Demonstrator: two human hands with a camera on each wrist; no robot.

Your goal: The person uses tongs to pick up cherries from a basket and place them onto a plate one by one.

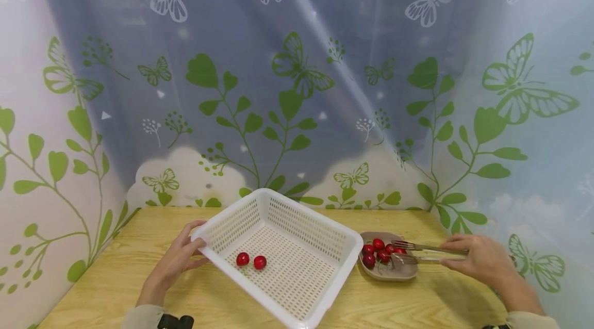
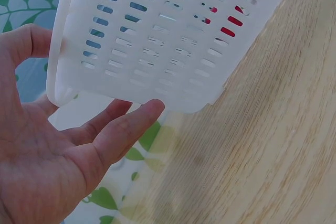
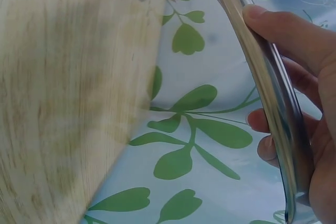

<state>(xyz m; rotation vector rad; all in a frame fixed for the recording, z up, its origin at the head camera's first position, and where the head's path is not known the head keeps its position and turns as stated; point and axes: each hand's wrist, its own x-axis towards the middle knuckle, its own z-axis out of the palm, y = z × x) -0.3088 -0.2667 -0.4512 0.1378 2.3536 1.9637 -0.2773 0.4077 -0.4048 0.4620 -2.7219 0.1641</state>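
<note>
My left hand holds the left corner of a white perforated plastic basket, gripping its rim; the left wrist view shows the fingers against the slotted wall. Two red cherries lie inside on the basket floor. On the right, my right hand holds metal tongs with fork-like tips. Those tips are over a small beige dish with several cherries in it. Whether the tips touch a cherry, I cannot tell. In the right wrist view the thumb presses on the tongs' shiny handle.
The basket and dish stand close together on a light wood-grain table. Around the table hangs a plastic sheet printed with leaves and butterflies, near the right hand at the table's right edge.
</note>
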